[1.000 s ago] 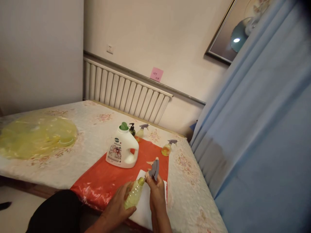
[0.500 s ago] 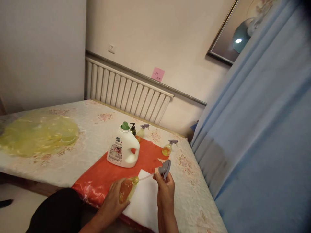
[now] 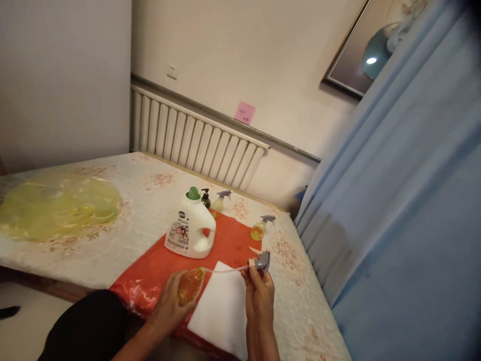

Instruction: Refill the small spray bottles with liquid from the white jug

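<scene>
My left hand [image 3: 170, 304] is wrapped around a clear spray bottle [image 3: 191, 287] of yellow-orange liquid, tilted with its neck to the right. In my right hand [image 3: 260, 293] is a grey trigger spray head [image 3: 262, 261], held by its collar. Its thin clear dip tube [image 3: 225, 271] runs left to the bottle's mouth; I cannot tell how far the tip sits inside. Beneath the hands a white sheet [image 3: 221, 313] lies on a red plastic sheet [image 3: 150, 273]. A white detergent jug [image 3: 191, 230] stands just beyond, a green piece [image 3: 193, 193] in its opening.
Two more spray bottles stand further back: one spray bottle [image 3: 258, 229] at the right, another spray bottle [image 3: 218, 203] beside a dark pump bottle [image 3: 205, 198]. A yellow plastic bag [image 3: 56, 205] lies left on the floral bed cover [image 3: 139, 190]. A blue curtain [image 3: 394, 175] hangs at the right.
My hands have moved apart: the spray head shifted right and the bottle left. More of the dip tube shows between them, and more of the white sheet is exposed.
</scene>
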`<state>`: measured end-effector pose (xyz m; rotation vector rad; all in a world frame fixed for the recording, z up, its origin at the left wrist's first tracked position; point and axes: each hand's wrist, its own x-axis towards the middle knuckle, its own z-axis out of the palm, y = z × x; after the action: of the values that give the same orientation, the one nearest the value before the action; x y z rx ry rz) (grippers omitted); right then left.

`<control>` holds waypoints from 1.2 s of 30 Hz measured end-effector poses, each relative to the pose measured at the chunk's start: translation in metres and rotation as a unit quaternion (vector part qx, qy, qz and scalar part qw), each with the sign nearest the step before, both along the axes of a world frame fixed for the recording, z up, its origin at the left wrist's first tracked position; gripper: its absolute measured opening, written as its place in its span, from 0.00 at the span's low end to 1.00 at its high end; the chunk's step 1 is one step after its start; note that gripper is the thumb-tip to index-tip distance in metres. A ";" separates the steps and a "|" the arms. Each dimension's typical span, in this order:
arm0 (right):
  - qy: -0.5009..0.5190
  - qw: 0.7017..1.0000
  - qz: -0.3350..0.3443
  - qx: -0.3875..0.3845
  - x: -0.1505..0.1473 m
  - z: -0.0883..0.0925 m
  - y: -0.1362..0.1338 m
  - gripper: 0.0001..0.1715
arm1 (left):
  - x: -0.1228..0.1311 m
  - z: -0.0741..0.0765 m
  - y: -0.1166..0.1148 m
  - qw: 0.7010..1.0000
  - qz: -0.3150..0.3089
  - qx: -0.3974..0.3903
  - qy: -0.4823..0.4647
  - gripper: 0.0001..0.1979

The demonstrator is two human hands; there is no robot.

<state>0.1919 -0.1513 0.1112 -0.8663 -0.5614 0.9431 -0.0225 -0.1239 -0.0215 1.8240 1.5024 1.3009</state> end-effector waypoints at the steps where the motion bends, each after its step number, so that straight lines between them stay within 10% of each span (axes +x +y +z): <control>1: 0.007 1.000 -0.003 0.001 0.001 -0.001 0.001 0.25 | -0.001 0.000 0.001 1.000 0.004 -0.004 -0.002 0.31; 16: 0.064 0.997 -0.002 -0.044 0.017 -0.031 0.017 0.21 | 0.000 0.008 0.019 0.998 0.009 -0.061 -0.004 0.33; 36: -0.073 0.996 0.011 -0.041 0.011 -0.016 0.012 0.21 | 0.002 0.001 0.017 0.998 -0.007 -0.051 0.021 0.35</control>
<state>0.2027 -0.1395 0.0951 -1.0110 -0.6629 0.9331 -0.0207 -0.1066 -0.0208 1.8038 1.5457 1.1653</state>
